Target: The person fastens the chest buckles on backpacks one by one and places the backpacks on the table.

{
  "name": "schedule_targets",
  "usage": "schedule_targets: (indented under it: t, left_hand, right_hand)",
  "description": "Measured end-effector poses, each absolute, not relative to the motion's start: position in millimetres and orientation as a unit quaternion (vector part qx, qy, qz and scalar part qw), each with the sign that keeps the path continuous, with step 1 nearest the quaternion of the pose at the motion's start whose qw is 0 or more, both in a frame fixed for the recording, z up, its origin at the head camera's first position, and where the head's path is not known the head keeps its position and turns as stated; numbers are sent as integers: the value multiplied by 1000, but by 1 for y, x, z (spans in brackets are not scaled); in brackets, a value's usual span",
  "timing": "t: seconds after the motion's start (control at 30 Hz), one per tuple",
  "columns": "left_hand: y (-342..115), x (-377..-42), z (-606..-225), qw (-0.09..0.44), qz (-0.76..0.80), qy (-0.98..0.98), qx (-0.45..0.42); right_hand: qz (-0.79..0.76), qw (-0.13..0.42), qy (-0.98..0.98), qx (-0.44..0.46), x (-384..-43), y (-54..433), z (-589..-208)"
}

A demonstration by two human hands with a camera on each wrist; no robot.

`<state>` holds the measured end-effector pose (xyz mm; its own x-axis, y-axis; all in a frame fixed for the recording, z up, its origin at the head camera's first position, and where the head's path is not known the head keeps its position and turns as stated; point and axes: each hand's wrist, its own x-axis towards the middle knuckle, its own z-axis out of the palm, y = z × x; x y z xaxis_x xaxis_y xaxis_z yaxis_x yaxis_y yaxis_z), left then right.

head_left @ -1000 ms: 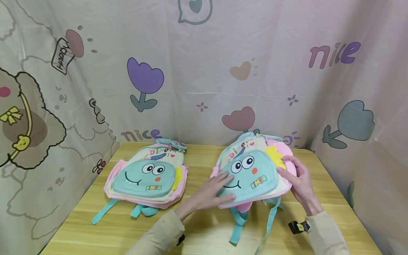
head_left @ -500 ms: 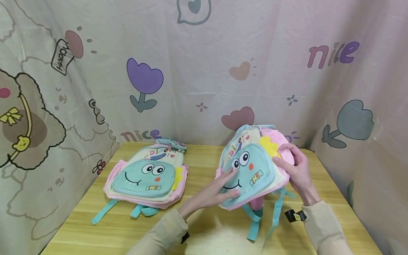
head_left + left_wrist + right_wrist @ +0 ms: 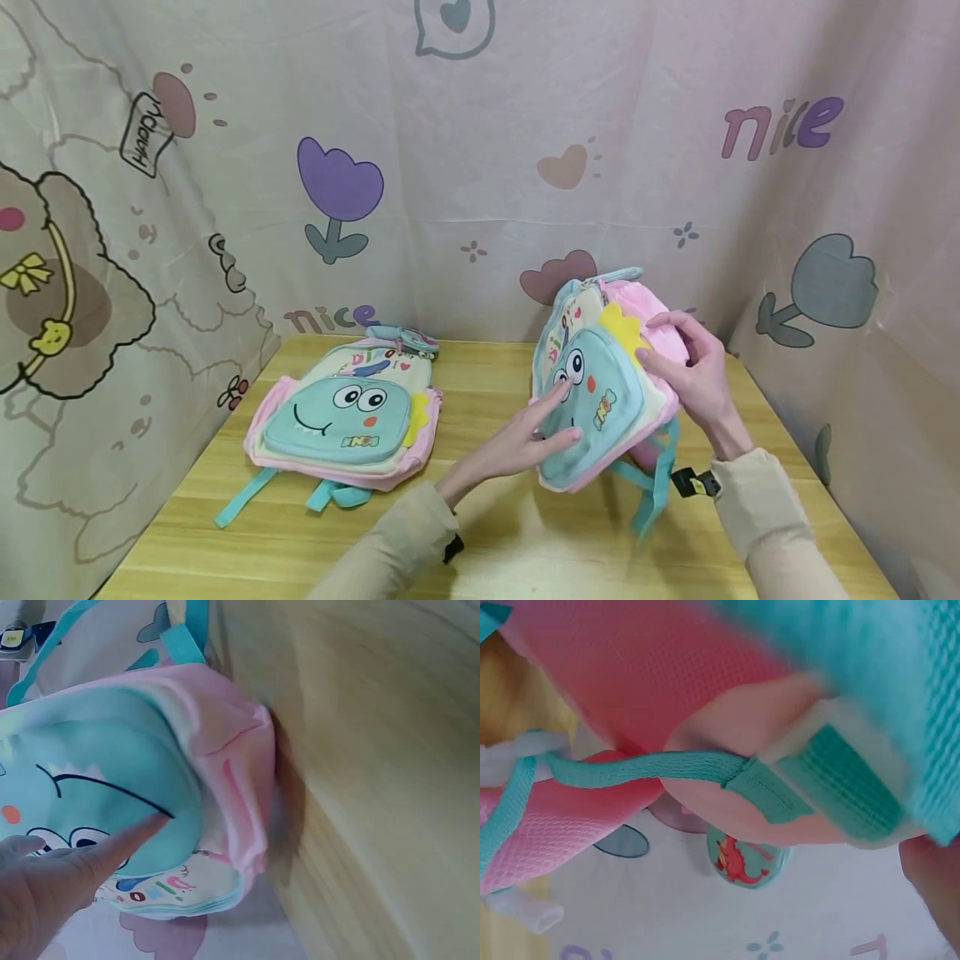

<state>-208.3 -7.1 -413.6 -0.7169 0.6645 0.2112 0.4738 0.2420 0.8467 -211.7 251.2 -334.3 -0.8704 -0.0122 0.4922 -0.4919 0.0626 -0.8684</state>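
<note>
A child's backpack [image 3: 624,392] in teal, cream and pink, with a cartoon face on its front pocket, is tilted up over the right part of the table. My right hand [image 3: 697,367] grips its pink side, thumb in front near the yellow spikes. With fingers extended, my left hand [image 3: 517,437] touches the front pocket; in the left wrist view its index fingertip meets the mouth line on the backpack [image 3: 97,742]. The right wrist view shows the pink mesh back [image 3: 652,667] and a teal strap [image 3: 652,766]. Only an edge of the right hand [image 3: 934,885] appears there.
A second, matching backpack [image 3: 315,417] lies face up on the left of the wooden table [image 3: 225,550], its teal straps [image 3: 247,497] toward the front edge. A printed curtain [image 3: 465,167] hangs behind the table and along both sides.
The right backpack has been raised and turned, its pink side and strap side coming more into view. Both hands moved with it, the right one upward. The left backpack stayed put.
</note>
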Motion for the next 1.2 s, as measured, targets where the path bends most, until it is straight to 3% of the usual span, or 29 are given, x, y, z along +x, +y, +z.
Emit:
schedule_targets:
  t: [0.2,0.53,1.03,1.2]
  left_hand:
    - [0,-219,-395,107,550,744,365]
    - [-4,-225,-384,179,605,703,330]
    - [-13,-223,-373,171,620,697,316]
    - [-15,-224,-368,128,607,708,338]
  right_hand:
    - [618,191,-741,178,-215,246,-323]
    - [577,180,-778,173,-217,232,-323]
    - [566,139,-778,235,-220,218,-333]
    - [574,146,-758,271,-221,214,-336]
